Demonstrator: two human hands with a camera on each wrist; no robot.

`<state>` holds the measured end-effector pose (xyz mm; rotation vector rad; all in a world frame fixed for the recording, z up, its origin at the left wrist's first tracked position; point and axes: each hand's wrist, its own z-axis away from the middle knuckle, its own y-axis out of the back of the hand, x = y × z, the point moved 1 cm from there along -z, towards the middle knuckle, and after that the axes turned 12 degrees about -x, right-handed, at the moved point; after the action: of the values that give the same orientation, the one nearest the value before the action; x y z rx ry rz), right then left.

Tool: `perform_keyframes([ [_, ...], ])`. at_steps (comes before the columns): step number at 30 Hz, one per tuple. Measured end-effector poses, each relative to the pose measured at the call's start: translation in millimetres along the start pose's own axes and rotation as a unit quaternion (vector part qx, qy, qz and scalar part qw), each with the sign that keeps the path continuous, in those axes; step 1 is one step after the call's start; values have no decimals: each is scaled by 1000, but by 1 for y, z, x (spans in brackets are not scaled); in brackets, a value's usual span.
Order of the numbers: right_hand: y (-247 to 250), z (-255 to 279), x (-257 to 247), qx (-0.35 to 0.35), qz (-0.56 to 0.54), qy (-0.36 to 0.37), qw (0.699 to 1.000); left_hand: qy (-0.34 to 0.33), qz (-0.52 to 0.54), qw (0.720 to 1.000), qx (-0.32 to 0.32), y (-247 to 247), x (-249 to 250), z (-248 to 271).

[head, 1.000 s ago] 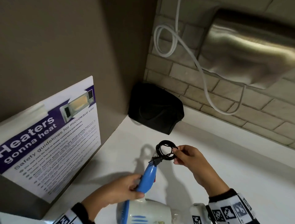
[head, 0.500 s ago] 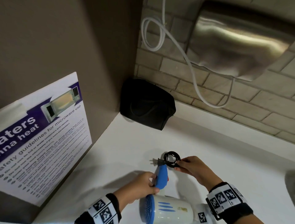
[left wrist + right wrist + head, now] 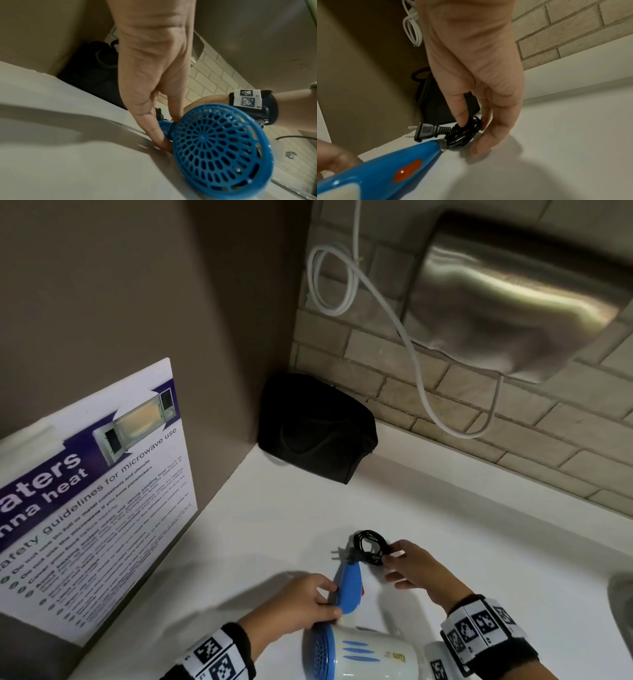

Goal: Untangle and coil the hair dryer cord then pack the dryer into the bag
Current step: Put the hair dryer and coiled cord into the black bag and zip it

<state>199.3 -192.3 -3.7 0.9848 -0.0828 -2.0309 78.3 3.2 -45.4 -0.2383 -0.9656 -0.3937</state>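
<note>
A white and blue hair dryer (image 3: 363, 655) lies on the white counter (image 3: 479, 542), its blue handle (image 3: 347, 587) pointing away from me. My left hand (image 3: 301, 601) grips that handle. The blue rear grille (image 3: 221, 147) fills the left wrist view. The black cord (image 3: 371, 547) is wound into a small coil at the handle's end, with the plug (image 3: 426, 132) sticking out to the left. My right hand (image 3: 407, 566) pinches the coil (image 3: 464, 133) on the counter. A black bag (image 3: 317, 428) stands closed in the back corner.
A microwave safety poster (image 3: 89, 501) leans on the left wall. A steel hand dryer (image 3: 513, 296) hangs on the brick wall, with a white cable (image 3: 342, 282) looped beside it. A sink edge (image 3: 621, 604) shows at right.
The dryer and the coiled cord have come down from mid-air onto the counter, with both hands still on them. The plug now points left.
</note>
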Motion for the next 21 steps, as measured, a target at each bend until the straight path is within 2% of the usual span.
perform_keyframes([
  [3,-2,4,-3,-16,42,4,999,-6,16,1000,-3,5,1,4],
  [7,1,7,-12,-30,138,-2,990,-24,15,999,29,14,-3,13],
  [9,6,7,-19,-3,238,0,971,-35,-4,998,49,19,-9,18],
  [11,11,7,-31,54,337,6,940,-45,-26,996,71,25,-17,25],
  [15,11,2,-73,130,355,135,916,-62,-60,990,110,33,-24,42],
  [18,9,-7,-111,184,371,226,882,-69,-82,984,139,37,-26,56],
  [21,10,-26,-143,233,370,273,857,-80,-53,982,166,41,-30,65],
])
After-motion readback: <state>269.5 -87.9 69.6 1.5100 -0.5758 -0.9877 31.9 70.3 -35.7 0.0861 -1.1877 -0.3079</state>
